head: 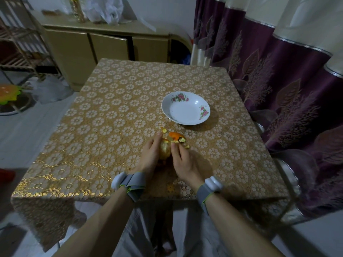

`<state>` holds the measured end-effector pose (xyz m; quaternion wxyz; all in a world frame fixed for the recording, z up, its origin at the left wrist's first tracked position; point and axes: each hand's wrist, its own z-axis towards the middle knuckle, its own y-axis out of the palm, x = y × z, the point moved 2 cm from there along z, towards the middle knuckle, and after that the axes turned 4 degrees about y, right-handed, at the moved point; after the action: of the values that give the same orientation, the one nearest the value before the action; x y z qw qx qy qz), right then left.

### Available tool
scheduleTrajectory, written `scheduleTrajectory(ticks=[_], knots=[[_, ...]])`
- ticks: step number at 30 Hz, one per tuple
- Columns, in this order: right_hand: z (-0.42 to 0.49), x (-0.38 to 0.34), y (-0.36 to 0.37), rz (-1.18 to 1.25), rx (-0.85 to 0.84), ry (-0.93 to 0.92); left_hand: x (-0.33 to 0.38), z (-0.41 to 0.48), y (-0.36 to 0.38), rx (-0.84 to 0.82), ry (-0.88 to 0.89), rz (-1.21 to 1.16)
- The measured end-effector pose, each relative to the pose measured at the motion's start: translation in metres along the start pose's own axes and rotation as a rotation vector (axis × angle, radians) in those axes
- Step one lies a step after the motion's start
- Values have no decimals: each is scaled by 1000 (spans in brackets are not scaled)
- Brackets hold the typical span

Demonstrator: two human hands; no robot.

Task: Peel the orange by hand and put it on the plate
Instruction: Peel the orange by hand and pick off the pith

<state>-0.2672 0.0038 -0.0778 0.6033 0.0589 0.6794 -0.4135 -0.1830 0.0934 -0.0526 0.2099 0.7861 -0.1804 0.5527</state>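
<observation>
A partly peeled orange (165,148) sits between both hands, just above the patterned table (111,117). My left hand (150,156) grips its left side, thumb up along the fruit. My right hand (182,160) pinches a strip of peel (175,137) that curls away from the fruit's top right. A small peel scrap (163,130) lies on the cloth beyond my left thumb, and another scrap (187,146) lies by my right fingers. The white flowered plate (185,110) stands empty further back and to the right.
A purple leaf-patterned curtain (278,80) hangs along the table's right side. A beige cabinet (104,43) stands behind the table, with a wooden rack (16,47) at the far left. Grey bands with white sensors wrap both wrists.
</observation>
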Motion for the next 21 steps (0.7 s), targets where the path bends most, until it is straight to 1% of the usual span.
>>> scheduleTrajectory(ticks=[2,5,10,12,15,21], knots=[[-1,4,5,-47,82,-54,-1,2,0,1,33,59],[-4,8,9,-135,191,-122,0,1,3,-19,82,230],[-7,9,4,-232,193,-62,5,4,4,-112,59,476],[-8,9,3,-247,188,-50,4,7,3,-118,29,560],[-9,9,4,-240,202,-49,1,8,2,-95,7,526],[-7,3,1,-112,300,4,-5,3,5,-64,20,379]])
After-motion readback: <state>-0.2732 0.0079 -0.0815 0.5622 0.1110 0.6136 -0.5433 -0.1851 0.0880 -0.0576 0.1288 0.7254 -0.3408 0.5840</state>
